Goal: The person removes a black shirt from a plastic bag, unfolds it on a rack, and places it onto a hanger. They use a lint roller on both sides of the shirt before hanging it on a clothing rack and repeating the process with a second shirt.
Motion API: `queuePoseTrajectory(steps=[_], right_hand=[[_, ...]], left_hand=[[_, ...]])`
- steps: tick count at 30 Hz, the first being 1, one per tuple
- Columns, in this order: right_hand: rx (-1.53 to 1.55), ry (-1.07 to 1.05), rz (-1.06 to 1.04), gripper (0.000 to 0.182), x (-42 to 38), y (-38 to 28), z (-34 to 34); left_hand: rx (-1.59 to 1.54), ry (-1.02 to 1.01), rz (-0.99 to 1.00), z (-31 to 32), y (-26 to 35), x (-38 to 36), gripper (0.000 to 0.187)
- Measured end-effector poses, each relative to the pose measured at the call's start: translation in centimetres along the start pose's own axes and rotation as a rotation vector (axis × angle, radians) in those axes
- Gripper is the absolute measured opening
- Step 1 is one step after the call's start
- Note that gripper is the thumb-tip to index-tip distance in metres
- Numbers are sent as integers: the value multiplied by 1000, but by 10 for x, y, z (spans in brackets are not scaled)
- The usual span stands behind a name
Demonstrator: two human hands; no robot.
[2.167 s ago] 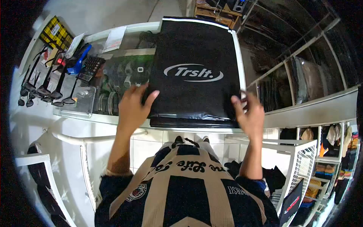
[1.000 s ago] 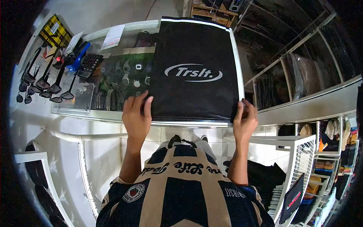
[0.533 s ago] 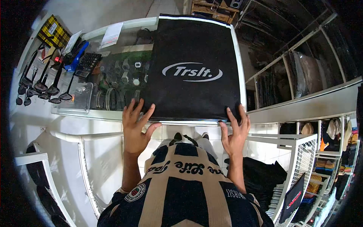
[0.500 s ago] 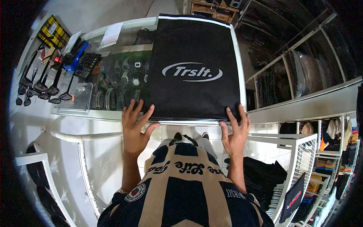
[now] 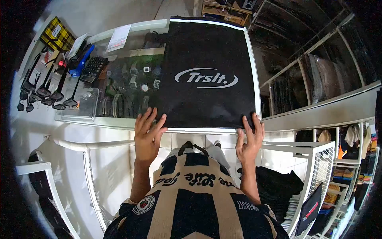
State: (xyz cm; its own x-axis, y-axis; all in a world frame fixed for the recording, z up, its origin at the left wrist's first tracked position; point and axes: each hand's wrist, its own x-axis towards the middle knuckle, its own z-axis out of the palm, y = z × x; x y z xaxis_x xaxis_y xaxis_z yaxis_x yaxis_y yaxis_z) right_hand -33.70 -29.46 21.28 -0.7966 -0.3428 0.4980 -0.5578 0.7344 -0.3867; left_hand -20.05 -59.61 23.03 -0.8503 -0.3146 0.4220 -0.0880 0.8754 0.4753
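Observation:
A flat black bag (image 5: 207,51) with a white "Trslt." logo lies on the glass counter (image 5: 131,55), with a white strip along its far edge. My left hand (image 5: 149,133) rests with fingers spread at the bag's near left corner, over the counter's front edge. At the near right corner is my right hand (image 5: 250,137), its fingers apart and their tips on the bag's edge. Neither hand is gripping anything. Under the glass, left of the bag, several watches (image 5: 133,75) show.
Sunglasses (image 5: 57,95), a calculator (image 5: 93,68), a clear tray (image 5: 85,104), a paper (image 5: 118,38) and a yellow plaid item (image 5: 57,34) are on the counter's left part. A white wire rack (image 5: 318,167) stands at right, near black folded clothes (image 5: 274,187).
The black bag has shifted slightly right relative to the counter. Both hands have moved slightly right along with it, and the left hand's thumb is now closer to its fingers.

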Motion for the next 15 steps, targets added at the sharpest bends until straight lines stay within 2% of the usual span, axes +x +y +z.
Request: queuePoseTrajectory(steps=[8, 11, 13, 14, 15], right_hand=[[-21, 121, -3, 35, -7, 8, 22], [-34, 238, -36, 31, -4, 8, 32], [-32, 270, -41, 29, -2, 4, 28], [22, 272, -48, 31, -2, 5, 26], [83, 296, -33, 34, -5, 5, 22]], left_hand=[[41, -47, 36, 3, -3, -3, 33], [98, -67, 67, 4, -6, -4, 38], [-20, 43, -3, 7, -3, -5, 52], [-24, 47, 13, 8, -1, -6, 52], [-98, 131, 24, 10, 1, -7, 59]])
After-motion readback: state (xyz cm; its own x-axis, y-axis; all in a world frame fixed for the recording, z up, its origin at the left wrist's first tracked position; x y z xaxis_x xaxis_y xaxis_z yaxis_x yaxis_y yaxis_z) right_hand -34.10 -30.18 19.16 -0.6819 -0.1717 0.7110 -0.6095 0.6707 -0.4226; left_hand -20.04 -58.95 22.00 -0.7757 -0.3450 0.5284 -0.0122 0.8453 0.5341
